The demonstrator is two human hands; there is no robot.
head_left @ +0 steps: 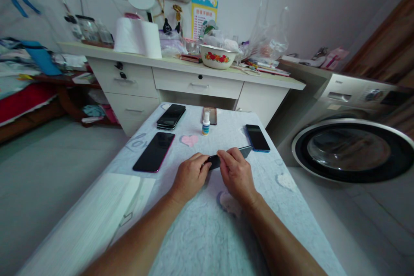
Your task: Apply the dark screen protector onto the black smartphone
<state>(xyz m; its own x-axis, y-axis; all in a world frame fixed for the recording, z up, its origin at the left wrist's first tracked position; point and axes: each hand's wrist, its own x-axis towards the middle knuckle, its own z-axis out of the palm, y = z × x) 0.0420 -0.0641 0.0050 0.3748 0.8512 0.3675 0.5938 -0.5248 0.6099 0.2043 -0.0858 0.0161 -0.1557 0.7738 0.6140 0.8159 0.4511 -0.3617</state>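
Observation:
My left hand (191, 175) grips one end of a dark smartphone (214, 162), thumb and fingers closed on it. Over the phone's middle, my right hand (237, 175) is closed with its fingertips pinched at the edge; the far end sticks out beyond it to the right. The phone is tilted above the cloth, and my fingers cover much of it. Beyond my hands a small white spray bottle (206, 124) with a blue and yellow label stands upright. A phone case (211, 115) lies just behind the bottle.
On the cloth-covered table (200, 241) lie a red-edged phone (154, 152), a stack of phones (171, 116) and a blue-edged phone (257, 138). White paper sheets (87, 220) cover the left front. A white desk (199, 84) stands behind, a washing machine (349, 129) at right.

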